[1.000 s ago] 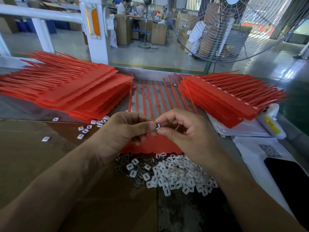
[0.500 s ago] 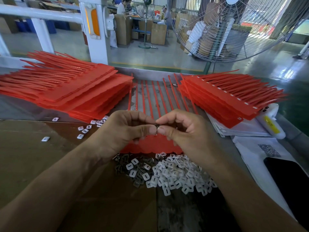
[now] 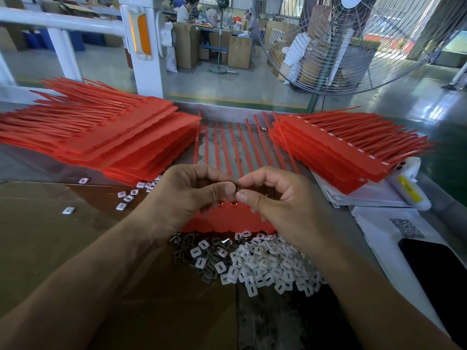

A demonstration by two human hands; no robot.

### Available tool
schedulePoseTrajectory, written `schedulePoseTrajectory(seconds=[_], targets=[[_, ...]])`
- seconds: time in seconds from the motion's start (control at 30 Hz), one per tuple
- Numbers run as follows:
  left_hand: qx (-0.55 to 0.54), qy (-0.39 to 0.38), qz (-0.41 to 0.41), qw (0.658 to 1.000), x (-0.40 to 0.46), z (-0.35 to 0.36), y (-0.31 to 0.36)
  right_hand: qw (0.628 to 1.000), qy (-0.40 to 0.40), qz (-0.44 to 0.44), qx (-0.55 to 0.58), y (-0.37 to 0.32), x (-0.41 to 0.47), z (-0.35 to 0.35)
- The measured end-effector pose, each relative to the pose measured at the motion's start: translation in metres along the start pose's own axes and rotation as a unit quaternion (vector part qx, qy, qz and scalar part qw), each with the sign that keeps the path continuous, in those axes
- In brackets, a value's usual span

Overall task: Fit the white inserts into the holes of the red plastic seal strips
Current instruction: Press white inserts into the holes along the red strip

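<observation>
A red seal strip sheet (image 3: 227,219) lies flat in front of me, its tails (image 3: 233,145) running away from me. Two of its holes show just below my fingertips. My left hand (image 3: 188,198) and my right hand (image 3: 275,200) meet above the sheet, thumbs and forefingers pinched together on one small insert (image 3: 236,191), which is almost hidden between them. A heap of white inserts (image 3: 255,266) lies on the near side of the sheet, mixed with darker pieces on its left.
Stacks of red strips sit at the left (image 3: 106,137) and at the right (image 3: 336,150). Several loose inserts (image 3: 126,198) lie on the brown cardboard. A white bottle (image 3: 409,188), papers with a QR code (image 3: 406,227) and a black phone (image 3: 439,271) are at right. A large fan (image 3: 353,41) stands beyond the table.
The fingertips of both hands have closed tighter around the insert, which showed white a second ago and is now nearly hidden. Both hands stay in place above the sheet.
</observation>
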State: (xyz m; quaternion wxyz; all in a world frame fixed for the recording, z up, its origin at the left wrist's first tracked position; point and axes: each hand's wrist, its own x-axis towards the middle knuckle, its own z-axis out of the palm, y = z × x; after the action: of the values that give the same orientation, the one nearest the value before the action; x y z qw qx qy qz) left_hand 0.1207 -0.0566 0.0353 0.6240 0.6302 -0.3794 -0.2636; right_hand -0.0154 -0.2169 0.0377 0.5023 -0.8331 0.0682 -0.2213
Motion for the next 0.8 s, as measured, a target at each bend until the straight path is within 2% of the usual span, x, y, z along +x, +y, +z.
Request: schedulePoseTrajectory(seconds=[0.17, 0.63, 0.8], targets=[[-0.010, 0.015, 0.001, 1.000, 0.001, 0.002, -0.002, 0.999, 0.029, -0.019, -0.015, 0.003, 0.001, 0.007], [-0.006, 0.015, 0.007, 1.000, 0.002, 0.003, -0.003, 0.999, 0.018, -0.026, -0.009, 0.007, 0.001, 0.003], [0.002, 0.008, 0.006, 1.000, 0.001, 0.004, -0.003, 0.998, 0.060, 0.010, -0.025, 0.010, 0.006, -0.006]])
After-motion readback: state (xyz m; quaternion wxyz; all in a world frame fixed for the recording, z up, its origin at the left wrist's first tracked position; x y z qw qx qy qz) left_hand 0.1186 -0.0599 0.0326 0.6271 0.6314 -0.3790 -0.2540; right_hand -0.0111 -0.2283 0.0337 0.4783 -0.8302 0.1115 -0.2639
